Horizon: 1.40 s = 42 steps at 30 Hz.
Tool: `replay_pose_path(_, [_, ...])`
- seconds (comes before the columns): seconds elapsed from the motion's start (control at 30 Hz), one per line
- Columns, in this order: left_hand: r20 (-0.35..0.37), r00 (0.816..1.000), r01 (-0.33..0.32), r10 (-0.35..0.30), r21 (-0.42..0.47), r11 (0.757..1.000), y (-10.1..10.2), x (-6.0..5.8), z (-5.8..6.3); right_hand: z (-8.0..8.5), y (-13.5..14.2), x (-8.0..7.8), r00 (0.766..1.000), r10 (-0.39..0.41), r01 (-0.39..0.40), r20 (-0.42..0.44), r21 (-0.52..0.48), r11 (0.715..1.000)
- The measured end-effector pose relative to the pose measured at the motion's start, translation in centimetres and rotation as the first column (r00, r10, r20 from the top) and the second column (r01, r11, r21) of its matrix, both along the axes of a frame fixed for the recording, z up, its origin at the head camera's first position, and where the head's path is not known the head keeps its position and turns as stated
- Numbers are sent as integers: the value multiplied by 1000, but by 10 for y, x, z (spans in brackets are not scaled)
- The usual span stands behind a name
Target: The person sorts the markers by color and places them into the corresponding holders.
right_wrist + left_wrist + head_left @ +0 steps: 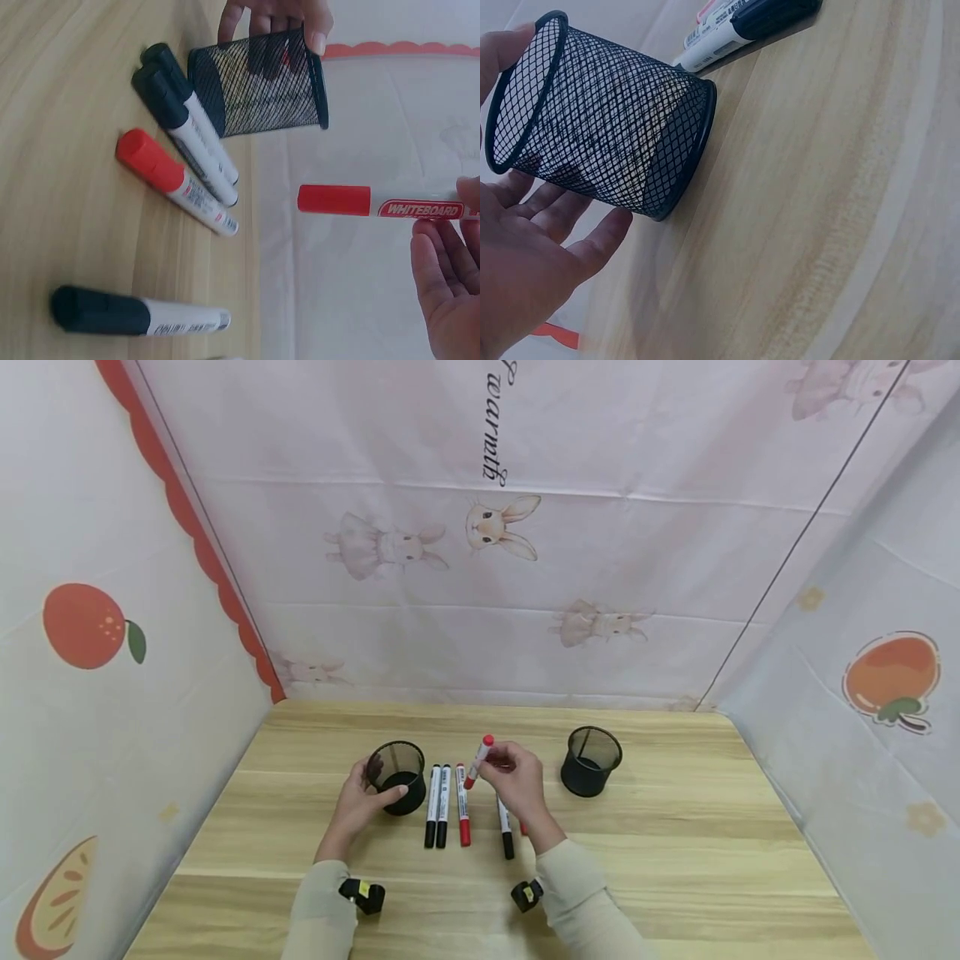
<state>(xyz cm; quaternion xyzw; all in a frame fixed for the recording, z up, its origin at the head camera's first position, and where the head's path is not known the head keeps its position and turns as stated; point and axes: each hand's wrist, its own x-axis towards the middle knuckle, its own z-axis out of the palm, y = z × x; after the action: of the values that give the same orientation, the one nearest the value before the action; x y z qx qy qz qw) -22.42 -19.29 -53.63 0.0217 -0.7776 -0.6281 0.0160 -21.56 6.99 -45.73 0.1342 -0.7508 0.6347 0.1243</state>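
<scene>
My left hand (354, 806) holds a black mesh pen cup (607, 112), its thumb over the rim and its fingers around the far side. Inside the cup no marker shows. Between thumb and fingers, my right hand (522, 781) pinches a red whiteboard marker (334, 200), raised above the table and tilted, to the right of that cup. Just right of the cup lie two black-capped markers (442, 814) side by side, then a red-capped marker (463, 818). Below the right hand are another black-capped marker (506, 835) and a red tip (523, 828), both partly hidden by it.
A second black mesh cup (587, 777) stands on the wood-grain table (675, 860) to the right of my right hand. Printed cloth walls (450, 652) enclose the table at the back and both sides. Each wrist carries a small black camera (367, 896).
</scene>
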Motion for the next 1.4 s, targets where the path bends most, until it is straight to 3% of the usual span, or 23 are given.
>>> replay_pose_path(0.3, [-9, 1000, -12, 12, -9, 1000, 1, 0, -2, -12, -18, -9, 998, 15, -15, -62, 6, 1000])
replay_pose_path(0.43, [-21, 1000, -10, 9, -8, 1000, 1, -1, -4, -13, -23, -9, 999, 25, -25, -33, 6, 1000])
replay_pose_path(0.77, [7, 1000, 8, -8, 17, 1000, 0, 1, -2, 9, -32, 9, 999, 36, -36, 10, -32, 999])
replay_pose_path(1.03, [-14, 1000, 15, -15, 13, 1000, -1, 1, -5, 11, -33, 8, 998, 60, -58, 17, -66, 996])
replay_pose_path(1.4, [-3, 999, 46, -46, 54, 997, 5, 13, 21, 17, -34, 8, 995, 94, -95, -15, -106, 990])
